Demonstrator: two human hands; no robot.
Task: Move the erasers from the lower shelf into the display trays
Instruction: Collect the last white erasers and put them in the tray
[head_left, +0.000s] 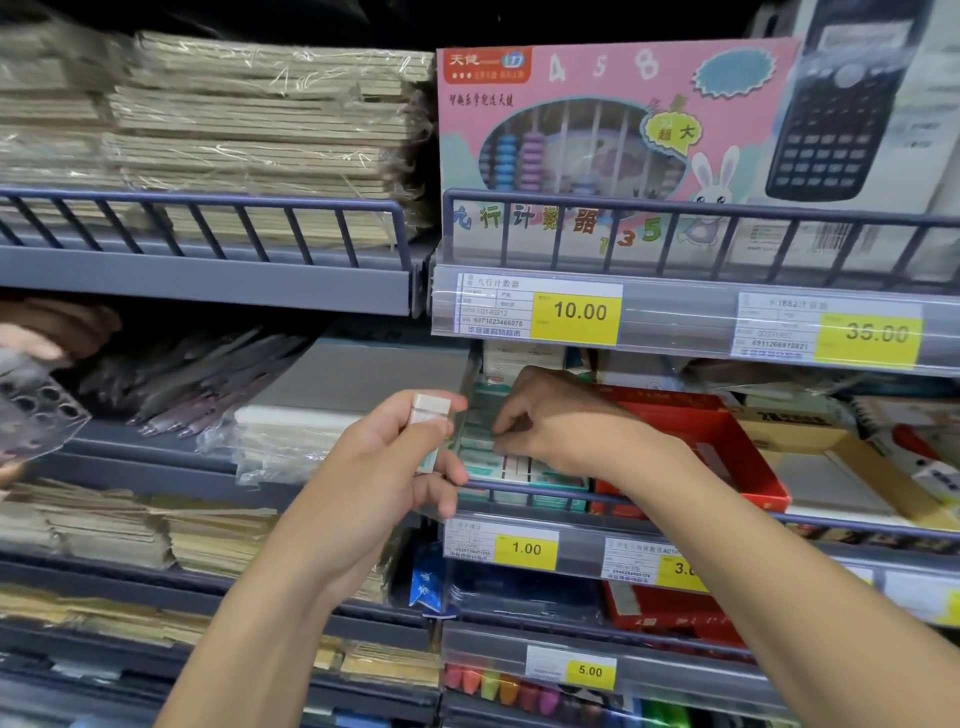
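Left hand (395, 457) has its fingers curled around a white eraser (429, 415), held up just left of the display tray (511, 467). Right hand (550, 421) is down in that tray, fingertips pinching at the packed erasers (514, 465), with a red box (711, 441) right beside it.

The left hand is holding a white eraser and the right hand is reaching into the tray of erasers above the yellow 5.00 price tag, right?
Not quite. The head view shows the left hand holding the small white block eraser, and the right hand reaching into the tray of green-and-white erasers, but that tray sits above the yellow 1.00 price tag, not the 5.00 one.
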